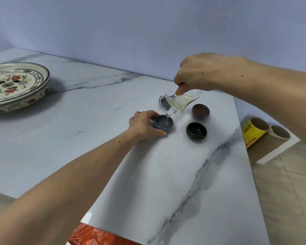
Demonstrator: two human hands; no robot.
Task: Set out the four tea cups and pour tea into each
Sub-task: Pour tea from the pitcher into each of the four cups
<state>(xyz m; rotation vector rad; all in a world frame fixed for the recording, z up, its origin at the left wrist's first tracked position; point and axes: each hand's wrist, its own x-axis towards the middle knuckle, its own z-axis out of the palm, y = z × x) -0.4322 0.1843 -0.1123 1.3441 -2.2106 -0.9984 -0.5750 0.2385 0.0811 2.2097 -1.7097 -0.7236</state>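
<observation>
Three cups [180,123] sit right of centre on the counter [78,138], the pitcher [177,103] tilted above the leftmost; a tray [16,85] lies at the frame's upper left.

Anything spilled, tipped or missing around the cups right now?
No spill shows. The glass pitcher pours into the blue cup, steadied by the left hand. One oddity: only three cups are visible, counting the purple cup and dark cup, though the task needs four.

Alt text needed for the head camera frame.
Right hand tips a glass pitcher, pouring tea into a blue cup steadied by the left hand. A black cup and a purple cup stand nearby on the marble table.
</observation>
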